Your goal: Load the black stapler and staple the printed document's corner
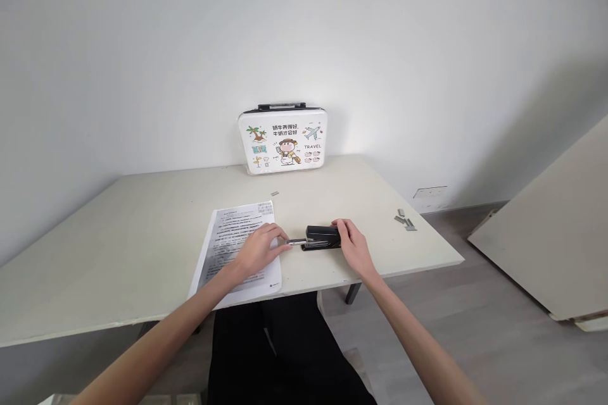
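Observation:
A black stapler (323, 235) lies on the table near its front edge. My right hand (354, 245) is closed round its right end. From the stapler's left end sticks out a thin metal piece (297, 242), which looks like its staple tray or pusher. My left hand (263, 248) pinches the outer tip of that piece between thumb and fingers. Under my left hand and wrist lie printed sheets of paper (223, 234), partly covered by them. Whether staples sit inside the stapler is hidden.
Several strips of staples (406, 221) lie at the table's right side. One more small strip (274, 193) rests beyond the paper. A white case with cartoon prints (284, 142) stands against the wall at the back of the table (142, 234).

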Tool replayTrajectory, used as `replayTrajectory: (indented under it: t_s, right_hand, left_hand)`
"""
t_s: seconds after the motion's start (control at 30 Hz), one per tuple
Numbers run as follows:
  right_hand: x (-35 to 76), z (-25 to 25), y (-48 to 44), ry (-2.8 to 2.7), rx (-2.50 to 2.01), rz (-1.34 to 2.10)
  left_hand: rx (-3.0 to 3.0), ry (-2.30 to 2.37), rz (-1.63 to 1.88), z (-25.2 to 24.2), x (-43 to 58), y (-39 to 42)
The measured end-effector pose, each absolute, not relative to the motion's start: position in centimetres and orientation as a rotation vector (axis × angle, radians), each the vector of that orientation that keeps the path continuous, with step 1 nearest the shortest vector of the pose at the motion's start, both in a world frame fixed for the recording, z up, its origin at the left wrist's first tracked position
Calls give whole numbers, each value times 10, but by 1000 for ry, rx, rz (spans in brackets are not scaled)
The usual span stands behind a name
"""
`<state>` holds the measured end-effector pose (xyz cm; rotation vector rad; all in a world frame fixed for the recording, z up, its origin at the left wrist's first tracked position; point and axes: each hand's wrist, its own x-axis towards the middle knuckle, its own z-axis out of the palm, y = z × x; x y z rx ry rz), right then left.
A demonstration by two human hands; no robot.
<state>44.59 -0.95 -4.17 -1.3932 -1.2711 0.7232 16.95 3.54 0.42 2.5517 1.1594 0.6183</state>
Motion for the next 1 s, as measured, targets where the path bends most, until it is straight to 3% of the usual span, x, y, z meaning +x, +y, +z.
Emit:
replayTrajectory:
  t_s: [0.17, 0.37, 0.63, 1.0]
  right_hand:
    - [445, -40, -12, -1260, -1414, 750]
    - [445, -39, -10, -1255, -1419, 747]
    - [445, -38, -7, -1271, -1426, 744]
    - [445, -37, -7, -1266, -1414, 742]
  left_hand:
    - [2531, 1103, 602, 6, 155, 48]
    - [2445, 1578, 739, 3, 154, 116]
    - [2337, 1878, 689, -13, 181, 208]
    - [2396, 1635, 715, 2, 197, 176]
